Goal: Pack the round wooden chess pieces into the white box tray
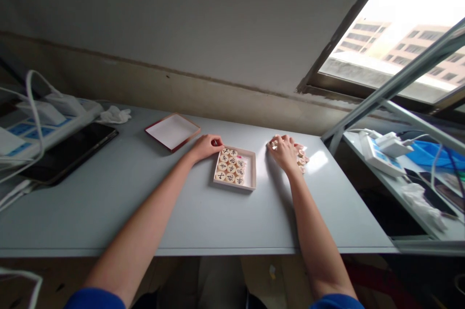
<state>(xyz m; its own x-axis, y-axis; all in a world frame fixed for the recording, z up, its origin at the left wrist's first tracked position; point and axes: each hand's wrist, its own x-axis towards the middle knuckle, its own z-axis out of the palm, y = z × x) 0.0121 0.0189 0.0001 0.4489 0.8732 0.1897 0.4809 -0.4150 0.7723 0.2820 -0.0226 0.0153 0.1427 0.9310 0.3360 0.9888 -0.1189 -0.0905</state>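
Observation:
A shallow white box (250, 184) lies on the desk in front of me. Round xiangqi pieces (231, 168) with dark characters fill its left and middle part in rows, and a pale strip at the right shows the bottom. My left hand (208, 147) pinches the box's far left corner between thumb and fingers. To the right of the box, my right hand (284, 152) curls down over a cluster of loose xiangqi pieces (301, 158), its fingertips closed around some at the near left. The palm and fingers partly hide that cluster.
An upturned box lid (173, 132) with a red rim lies at the back left. Farther left are a black tablet-like device (72, 151), a power strip (36, 127) with white chargers, and crumpled tissue (115, 115). A metal frame (336, 137) borders the desk's right side.

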